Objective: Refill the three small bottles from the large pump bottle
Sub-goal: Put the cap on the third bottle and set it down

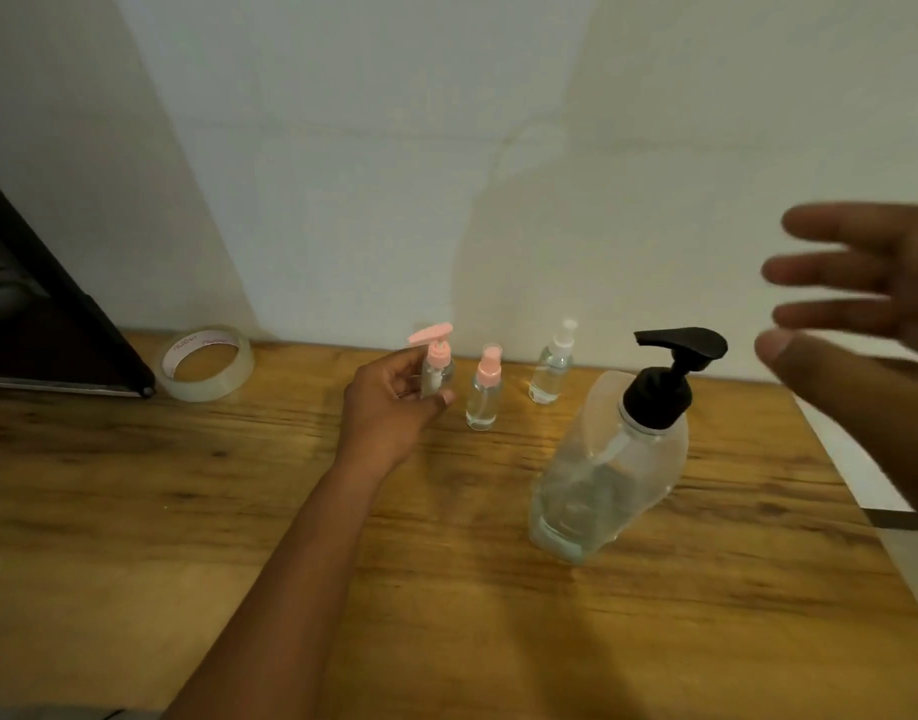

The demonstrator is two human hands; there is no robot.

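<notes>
My left hand (394, 407) grips a small clear bottle with a pink pump top (436, 363) near the back of the wooden table (446, 615). Just right of it stands a small bottle with a pink spray top (483, 389), and further right a small bottle with a white spray top (553, 366). The large clear pump bottle (610, 470) with a black pump head stands in front of them to the right. My right hand (862, 335) hovers in the air at the right, fingers spread, holding nothing, blurred.
A roll of clear tape (207, 363) lies at the back left beside a dark object (46, 330). A pale wall (446, 148) rises directly behind the bottles. The table's right edge (862, 517) runs diagonally past the large bottle.
</notes>
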